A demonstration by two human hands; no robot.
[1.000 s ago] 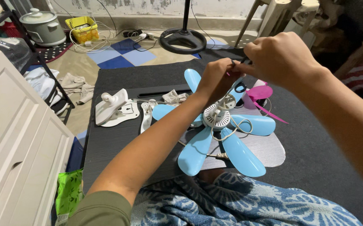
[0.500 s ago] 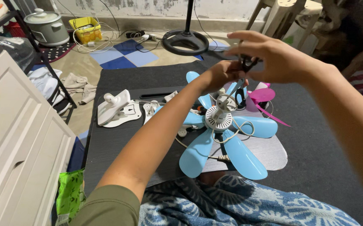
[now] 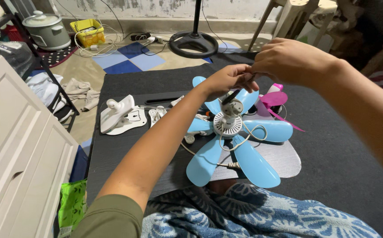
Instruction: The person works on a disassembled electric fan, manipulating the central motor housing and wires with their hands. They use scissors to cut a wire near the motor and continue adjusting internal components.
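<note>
- Pinching something thin and dark above the fan hub, my left hand (image 3: 229,79) sits right of centre in the upper half, fingers narrowed — I cannot tell exactly what it grips.
- My right hand (image 3: 288,59) is curled just beside it, fingertips meeting the left's; whether it holds anything is hidden.
- Below them, at centre, lies the blue fan (image 3: 233,141) with white hub and loose cord on a grey board (image 3: 284,161).
- A white bracket (image 3: 118,115) lies centre-left; a pink fan (image 3: 274,98) is just behind the blue one.
</note>
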